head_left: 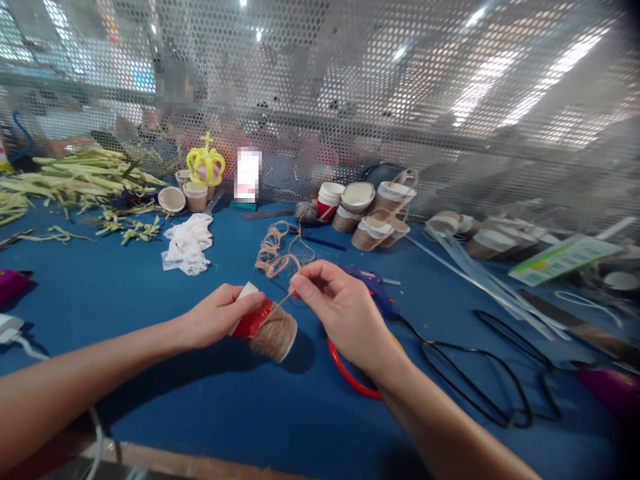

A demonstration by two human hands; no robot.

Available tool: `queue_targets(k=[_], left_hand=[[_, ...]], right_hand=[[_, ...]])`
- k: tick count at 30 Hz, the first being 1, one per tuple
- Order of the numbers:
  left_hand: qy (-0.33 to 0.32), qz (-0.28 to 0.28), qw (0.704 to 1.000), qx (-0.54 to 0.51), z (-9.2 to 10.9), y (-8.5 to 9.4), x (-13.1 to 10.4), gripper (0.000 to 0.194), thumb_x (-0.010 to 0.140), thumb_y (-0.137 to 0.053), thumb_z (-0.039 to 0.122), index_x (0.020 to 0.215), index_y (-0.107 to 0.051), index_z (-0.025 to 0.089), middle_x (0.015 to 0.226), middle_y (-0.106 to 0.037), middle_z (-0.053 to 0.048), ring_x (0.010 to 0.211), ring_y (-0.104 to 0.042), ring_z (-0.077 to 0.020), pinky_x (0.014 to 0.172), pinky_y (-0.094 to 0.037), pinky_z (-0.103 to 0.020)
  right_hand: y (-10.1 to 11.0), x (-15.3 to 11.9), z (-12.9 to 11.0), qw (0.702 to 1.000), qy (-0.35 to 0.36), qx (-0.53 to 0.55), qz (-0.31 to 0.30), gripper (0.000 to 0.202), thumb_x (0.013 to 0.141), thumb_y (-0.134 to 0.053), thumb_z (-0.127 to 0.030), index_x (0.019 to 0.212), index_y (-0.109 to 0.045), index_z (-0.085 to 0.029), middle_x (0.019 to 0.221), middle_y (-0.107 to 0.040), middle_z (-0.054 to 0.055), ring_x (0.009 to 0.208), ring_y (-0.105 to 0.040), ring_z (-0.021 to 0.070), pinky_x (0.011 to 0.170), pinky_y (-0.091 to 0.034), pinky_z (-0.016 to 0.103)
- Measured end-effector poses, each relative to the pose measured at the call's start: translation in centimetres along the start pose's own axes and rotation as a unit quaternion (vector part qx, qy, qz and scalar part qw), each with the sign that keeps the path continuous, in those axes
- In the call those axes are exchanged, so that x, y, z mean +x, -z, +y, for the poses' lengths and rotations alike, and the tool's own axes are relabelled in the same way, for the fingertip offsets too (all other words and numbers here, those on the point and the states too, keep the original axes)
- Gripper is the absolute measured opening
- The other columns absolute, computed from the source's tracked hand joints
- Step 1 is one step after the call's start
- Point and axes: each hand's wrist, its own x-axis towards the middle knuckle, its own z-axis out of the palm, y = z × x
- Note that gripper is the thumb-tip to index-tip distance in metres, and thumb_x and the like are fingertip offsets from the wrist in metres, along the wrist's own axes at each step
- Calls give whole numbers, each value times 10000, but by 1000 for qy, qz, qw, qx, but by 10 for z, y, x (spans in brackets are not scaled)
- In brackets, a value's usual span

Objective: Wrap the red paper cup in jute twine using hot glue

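My left hand (pixel 217 319) grips a red paper cup (pixel 253 320) lying on its side over the blue table, its lower half wound with brown jute twine (pixel 275 333). My right hand (pixel 343 310) pinches the twine strand just right of the cup. The strand runs back to a loose tangle of twine (pixel 274 253) lying further away on the table. Under my right wrist lies a red ring (pixel 345 370), and a blue glue gun (pixel 373 287) sits just behind that hand.
A heap of twine-wrapped cups (pixel 370 210) stands at the back centre. White cloth (pixel 187 243), green leaf strips (pixel 85 177) and a yellow crown (pixel 206 163) lie at the back left. Black cable (pixel 480 360) and clear glue sticks (pixel 480 277) are on the right. A perforated screen closes the back.
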Motion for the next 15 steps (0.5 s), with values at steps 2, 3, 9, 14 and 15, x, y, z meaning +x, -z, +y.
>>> queue_targets(k=[2, 3, 9, 14, 15], left_hand=[[0, -3, 1000, -6, 1, 0, 0, 382, 774, -423, 469, 646, -488, 115, 542, -399, 47, 478, -301, -61, 446, -251, -175], [-2, -6, 1000, -7, 1, -1, -1, 381, 775, -422, 468, 643, -487, 117, 541, -401, 47, 478, -304, -61, 444, -255, -173], [-15, -18, 1000, 5, 4, -3, -6, 378, 776, -413, 452, 626, -508, 118, 534, -427, 38, 475, -313, -64, 444, -282, -176], [-31, -33, 999, -3, 1, -3, -7, 365, 782, -413, 439, 621, -495, 122, 544, -413, 37, 483, -297, -67, 450, -270, -182], [-33, -35, 999, -4, 0, -3, -7, 365, 784, -411, 438, 622, -492, 121, 549, -410, 36, 488, -296, -68, 452, -264, -183]], right_hand=[[0, 0, 2, 1000, 2, -6, 4, 130, 800, -506, -278, 713, -512, -181, 651, -557, -19, 613, -520, 105, 613, -427, 223], [-1, 1, 3, 1000, 0, -9, 5, 132, 799, -506, -277, 709, -512, -181, 647, -557, -18, 609, -521, 106, 611, -426, 225], [-3, 4, 8, 1000, -6, -16, 3, 141, 790, -512, -280, 690, -512, -179, 628, -561, -11, 592, -530, 115, 602, -430, 241], [-6, 3, 11, 999, -11, -30, 0, 151, 802, -496, -283, 693, -514, -179, 629, -562, -14, 588, -520, 114, 595, -427, 244], [-7, 3, 11, 999, -13, -31, -2, 149, 803, -494, -280, 696, -515, -178, 631, -562, -14, 592, -521, 114, 600, -426, 245]])
